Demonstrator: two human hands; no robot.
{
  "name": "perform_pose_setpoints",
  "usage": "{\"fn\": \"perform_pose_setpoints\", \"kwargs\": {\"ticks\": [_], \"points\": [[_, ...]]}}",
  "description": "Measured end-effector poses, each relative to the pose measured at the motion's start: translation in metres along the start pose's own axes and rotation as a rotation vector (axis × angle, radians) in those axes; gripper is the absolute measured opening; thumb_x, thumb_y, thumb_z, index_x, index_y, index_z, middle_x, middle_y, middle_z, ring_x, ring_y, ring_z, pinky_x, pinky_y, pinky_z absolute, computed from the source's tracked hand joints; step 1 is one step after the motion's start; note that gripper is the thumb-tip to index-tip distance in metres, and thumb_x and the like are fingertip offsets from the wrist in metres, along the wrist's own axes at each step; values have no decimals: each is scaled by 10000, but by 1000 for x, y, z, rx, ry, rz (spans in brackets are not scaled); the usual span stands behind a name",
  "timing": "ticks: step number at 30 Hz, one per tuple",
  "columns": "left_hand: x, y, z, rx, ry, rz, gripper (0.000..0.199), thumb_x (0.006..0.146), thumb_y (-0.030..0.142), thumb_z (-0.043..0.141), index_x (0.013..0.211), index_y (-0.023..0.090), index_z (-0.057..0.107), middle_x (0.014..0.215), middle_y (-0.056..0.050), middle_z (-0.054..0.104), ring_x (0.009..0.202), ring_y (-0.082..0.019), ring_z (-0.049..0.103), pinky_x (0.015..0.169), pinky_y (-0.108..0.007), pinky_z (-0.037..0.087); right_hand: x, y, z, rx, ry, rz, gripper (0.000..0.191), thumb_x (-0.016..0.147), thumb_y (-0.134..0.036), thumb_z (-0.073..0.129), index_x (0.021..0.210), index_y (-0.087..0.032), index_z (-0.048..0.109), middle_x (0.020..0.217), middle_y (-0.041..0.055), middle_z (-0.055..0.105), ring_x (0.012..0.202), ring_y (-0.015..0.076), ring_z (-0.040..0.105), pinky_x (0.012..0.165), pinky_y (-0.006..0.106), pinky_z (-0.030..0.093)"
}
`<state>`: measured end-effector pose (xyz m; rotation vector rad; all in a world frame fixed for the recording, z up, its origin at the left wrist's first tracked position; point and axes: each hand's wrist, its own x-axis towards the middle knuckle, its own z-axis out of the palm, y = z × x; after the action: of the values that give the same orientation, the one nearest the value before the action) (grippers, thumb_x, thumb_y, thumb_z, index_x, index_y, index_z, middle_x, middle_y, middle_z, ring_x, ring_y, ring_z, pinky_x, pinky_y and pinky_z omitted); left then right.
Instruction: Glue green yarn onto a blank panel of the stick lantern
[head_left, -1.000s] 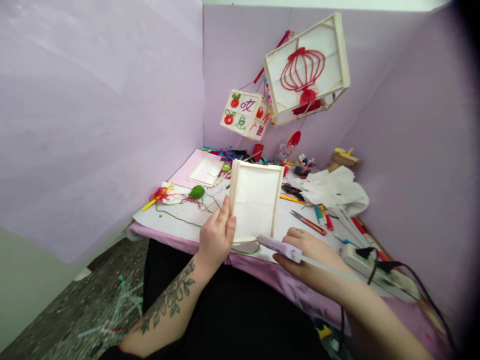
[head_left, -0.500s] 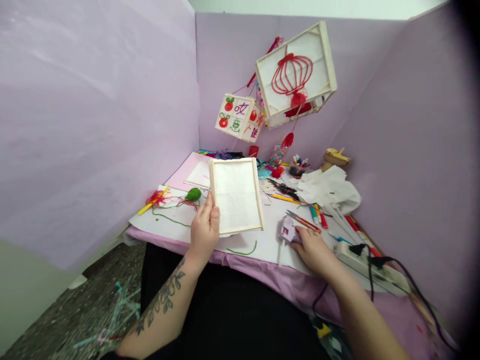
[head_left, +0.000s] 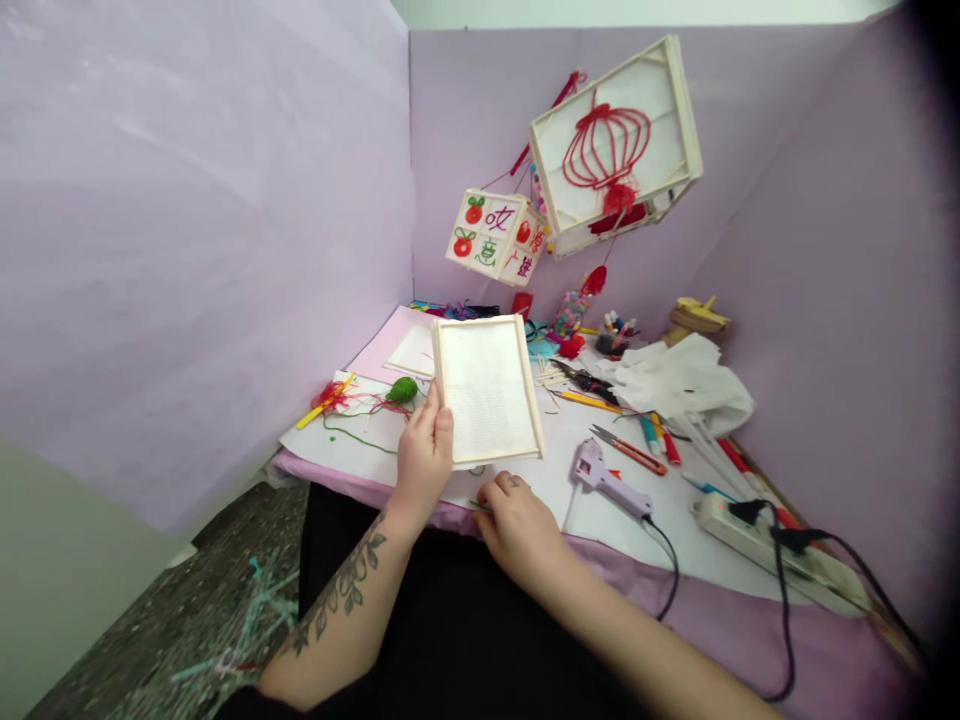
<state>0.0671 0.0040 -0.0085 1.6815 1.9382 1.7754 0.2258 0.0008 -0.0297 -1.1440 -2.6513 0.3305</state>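
Note:
A wood-framed white panel (head_left: 491, 390) stands tilted above the table's front, its left edge gripped by my left hand (head_left: 426, 440). My right hand (head_left: 517, 520) is at the table edge, below the panel, with its fingertips pinched on a green strand (head_left: 478, 504); part of the strand is hidden by the fingers. To the right, a lilac glue gun (head_left: 611, 482) lies on the white sheet, touched by neither hand. Orange-handled scissors (head_left: 630, 450) lie just beyond it. A green yarn ball (head_left: 403, 390) sits left of the panel.
Two decorated lanterns (head_left: 615, 150) hang over the back of the table. Crumpled white cloth (head_left: 679, 378), markers (head_left: 656, 435) and black pliers (head_left: 581, 380) lie at the right. A power strip (head_left: 780, 555) with black cables runs along the right edge. Red yarn (head_left: 330, 396) is at the left.
My right hand has let go of the glue gun and moved left to the green strand. The glue gun now lies on the table. The view has shifted slightly; my left hand still holds the panel.

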Motion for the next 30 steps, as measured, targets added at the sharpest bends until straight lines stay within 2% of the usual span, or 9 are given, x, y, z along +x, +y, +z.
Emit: {"fn": "perform_pose_setpoints", "kwargs": {"ticks": [3,5,9,12,16,21,25,30], "points": [[-2,-2,-1,5,4,-13,531,995,401,331,1409,97,471,1246,-187,618,1188,-264,571,999,-388,448,-3,1,-9,58,-31,7,99,857,-108,541,844,-162,623,947,110,631,908,255,591,762,355,472],[-3,-2,-2,12,-4,-23,532,996,396,330,1413,94,465,1187,-183,641,1179,-266,575,996,-397,450,-11,5,-25,244,-5,-6,109,851,-107,542,786,-179,593,867,69,614,825,209,581,719,322,460],[-6,0,-1,9,-14,-9,539,997,402,326,1421,94,453,1160,-182,648,1153,-268,585,985,-406,459,-21,21,-68,711,187,6,131,863,-259,589,748,-203,565,725,-4,547,651,132,498,591,253,404],[-7,3,-1,21,-18,5,551,998,403,321,1426,79,442,1140,-180,653,1153,-268,583,988,-403,460,-10,32,-90,934,309,34,188,824,-343,656,733,-202,571,692,-19,528,616,114,471,555,239,379],[-8,6,0,58,-27,30,560,999,399,316,1417,49,446,1049,-170,674,1149,-271,587,987,-403,466,16,36,-95,1069,339,60,209,768,-361,711,728,-196,590,658,-26,524,583,104,444,527,236,344],[-10,7,2,70,-16,61,532,1004,385,323,1426,81,438,1241,-188,628,1175,-259,588,970,-377,486,43,30,-88,1045,333,106,210,746,-381,699,726,-193,608,632,-31,529,562,102,427,522,239,317],[-14,9,4,84,-21,98,524,1006,371,329,1437,85,417,1305,-193,598,1196,-256,584,974,-373,492,53,20,-88,829,394,70,163,758,-341,665,711,-192,618,671,-15,562,600,117,469,574,258,366],[-20,13,5,125,-22,128,519,1006,373,324,1445,109,406,1266,-183,624,1144,-248,617,932,-360,521,58,12,-90,501,558,-29,101,767,-236,609,677,-192,608,679,-6,563,610,130,484,608,278,397]]}}
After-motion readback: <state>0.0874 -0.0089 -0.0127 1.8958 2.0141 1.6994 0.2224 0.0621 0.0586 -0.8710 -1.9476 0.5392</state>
